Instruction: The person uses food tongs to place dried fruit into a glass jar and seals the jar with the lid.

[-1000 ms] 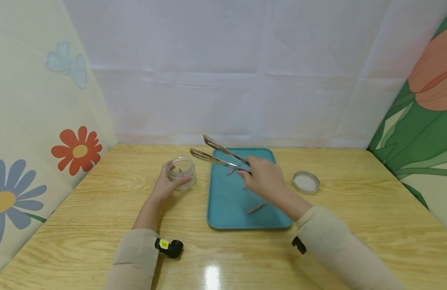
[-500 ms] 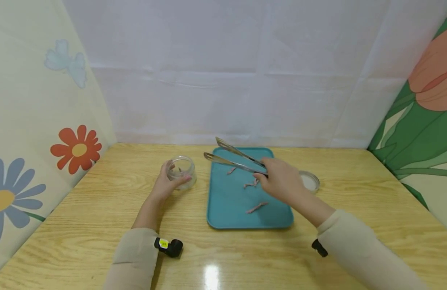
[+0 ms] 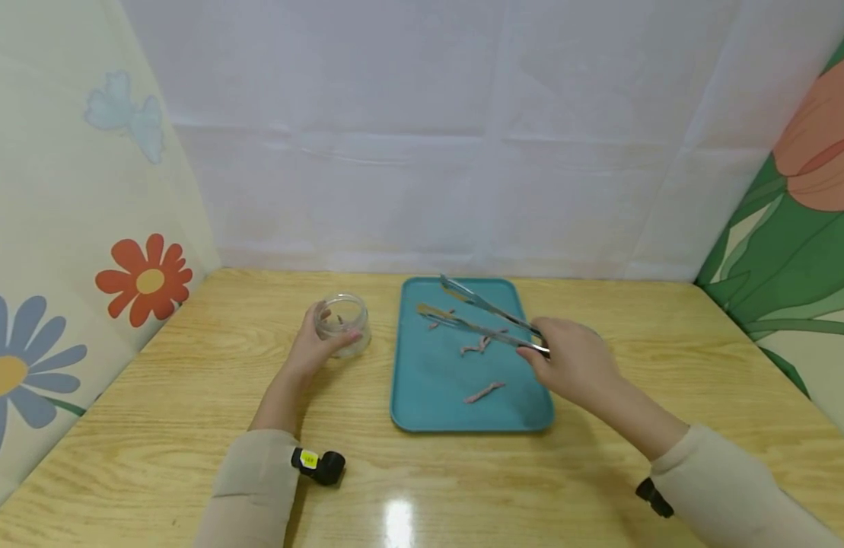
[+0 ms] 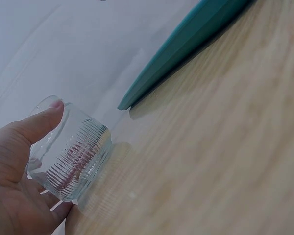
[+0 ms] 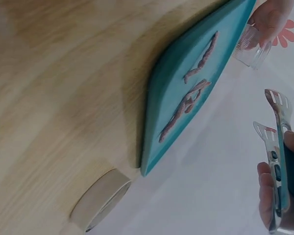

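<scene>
My left hand [image 3: 310,348] grips a clear glass jar [image 3: 355,346] by its side, thumb in front and fingers behind. The jar has no lid on it, and reddish-brown pieces show through its ribbed wall in the left wrist view. In my right hand [image 3: 578,361] I hold metal tongs [image 3: 457,320], their two slotted tips spread apart with nothing between them. The tongs point left over a teal tray [image 3: 428,392]. Several thin, pinkish-brown twisted strips [image 3: 485,393] lie on the tray, the farther ones partly covered by the tongs in the head view.
A round lid [image 5: 100,200] lies on the wooden table [image 3: 422,487] right of the tray, almost wholly hidden behind my right hand in the head view. A white cloth backdrop [image 3: 367,198] stands behind the table, with flower-printed panels at both sides.
My right hand has moved right and toward me with the tongs, from near the jar to over the tray's right edge. The left hand and jar have stayed in place.
</scene>
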